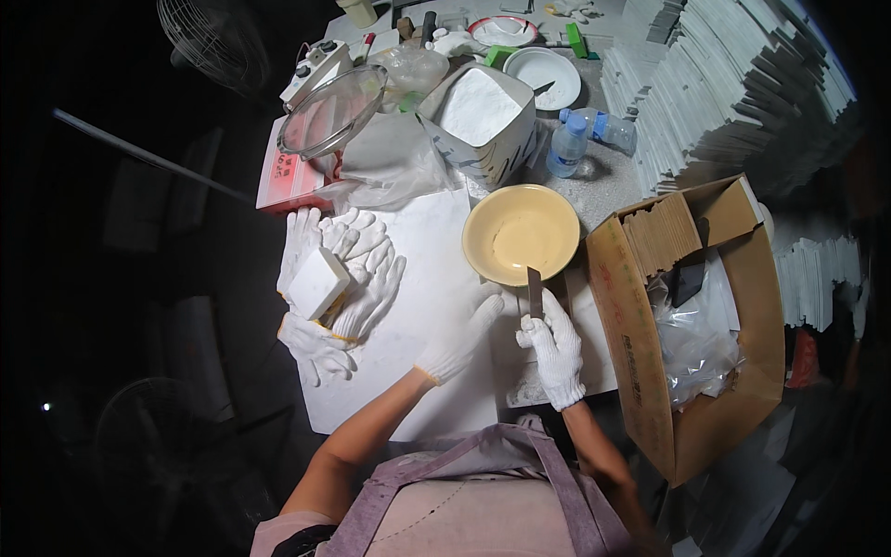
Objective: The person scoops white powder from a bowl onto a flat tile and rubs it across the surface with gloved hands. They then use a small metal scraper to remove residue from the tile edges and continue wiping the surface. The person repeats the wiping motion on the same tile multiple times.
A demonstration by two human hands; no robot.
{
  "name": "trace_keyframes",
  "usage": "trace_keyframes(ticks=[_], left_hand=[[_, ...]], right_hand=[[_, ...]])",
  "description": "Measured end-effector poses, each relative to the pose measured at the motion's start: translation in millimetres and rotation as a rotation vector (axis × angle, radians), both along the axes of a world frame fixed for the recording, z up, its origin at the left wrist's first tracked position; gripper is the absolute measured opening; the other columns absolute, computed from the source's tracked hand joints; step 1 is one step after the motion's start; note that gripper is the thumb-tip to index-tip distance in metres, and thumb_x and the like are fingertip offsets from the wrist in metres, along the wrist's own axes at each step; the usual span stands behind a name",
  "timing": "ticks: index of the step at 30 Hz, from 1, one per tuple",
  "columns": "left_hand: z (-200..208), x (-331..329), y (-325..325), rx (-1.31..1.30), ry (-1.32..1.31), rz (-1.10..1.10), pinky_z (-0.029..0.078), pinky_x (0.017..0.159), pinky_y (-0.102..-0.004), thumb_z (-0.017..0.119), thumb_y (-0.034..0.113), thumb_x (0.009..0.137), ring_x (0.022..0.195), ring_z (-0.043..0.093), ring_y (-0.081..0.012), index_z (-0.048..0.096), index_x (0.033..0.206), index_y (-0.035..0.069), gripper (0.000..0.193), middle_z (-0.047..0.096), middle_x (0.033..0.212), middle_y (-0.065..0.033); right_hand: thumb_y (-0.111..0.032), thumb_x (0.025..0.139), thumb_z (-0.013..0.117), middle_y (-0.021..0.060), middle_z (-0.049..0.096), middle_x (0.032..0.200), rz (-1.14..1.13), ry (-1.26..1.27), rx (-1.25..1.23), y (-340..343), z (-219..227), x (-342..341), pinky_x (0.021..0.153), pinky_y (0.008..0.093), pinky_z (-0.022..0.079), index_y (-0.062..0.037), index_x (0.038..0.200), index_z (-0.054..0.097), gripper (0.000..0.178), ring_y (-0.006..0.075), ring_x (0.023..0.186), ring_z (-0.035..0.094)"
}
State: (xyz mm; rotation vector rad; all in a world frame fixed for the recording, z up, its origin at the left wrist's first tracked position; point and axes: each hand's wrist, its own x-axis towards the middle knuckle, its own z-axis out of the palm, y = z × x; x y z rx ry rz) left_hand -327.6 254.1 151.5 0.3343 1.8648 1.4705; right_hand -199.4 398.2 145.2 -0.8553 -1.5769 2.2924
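A cream-yellow bowl (476, 223) stands in front of me; a paler patch shows at its bottom. In a white knit glove, my right hand (559, 360) is closed round a flat, dark metal blade (534, 288), whose tip reaches up over the bowl's near rim. My left hand (464, 332), gloved as well, is over the white board (441, 399), just below the bowl's left side. Motion smears its fingers, so their pose is unclear. Left of it, a small white block-like box (318, 283) rests on a pile of white gloves (371, 302).
Behind the bowl are an open bag of white powder (478, 107), two plastic bottles (568, 148), a white plate (568, 70) and a round sieve (334, 111). A cardboard box (636, 371) stands at right, below tall stacks of thin sheets (733, 84). A red box (288, 176) sits at left.
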Motion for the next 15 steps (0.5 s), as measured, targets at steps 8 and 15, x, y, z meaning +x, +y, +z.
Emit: trace_keyframes(ticks=[8,15], left_hand=[[-6,3,-63,-0.005,-0.237,0.334,0.048,0.071,-0.0213,0.068,0.026,0.106,0.08,0.06,-0.0044,0.075,0.119,0.003,0.027,0.069,0.093,0.0037],[-4,1,-69,0.084,-0.166,0.514,0.05,0.074,-0.0237,0.066,0.019,0.107,0.084,0.061,-0.0072,0.069,0.127,0.001,0.027,0.069,0.1,-0.0009]], right_hand=[[-0.001,0.102,0.061,0.0061,0.07,0.107,0.231,-0.054,0.43,11,19,-34,0.074,0.0242,0.055,-0.0001,0.153,0.053,0.051,0.0082,0.082,0.062],[-0.01,0.101,0.067,0.0081,0.073,0.111,0.442,-0.072,0.298,-20,31,-108,0.071,0.0234,0.056,-0.0028,0.149,0.06,0.048,0.0069,0.08,0.065]])
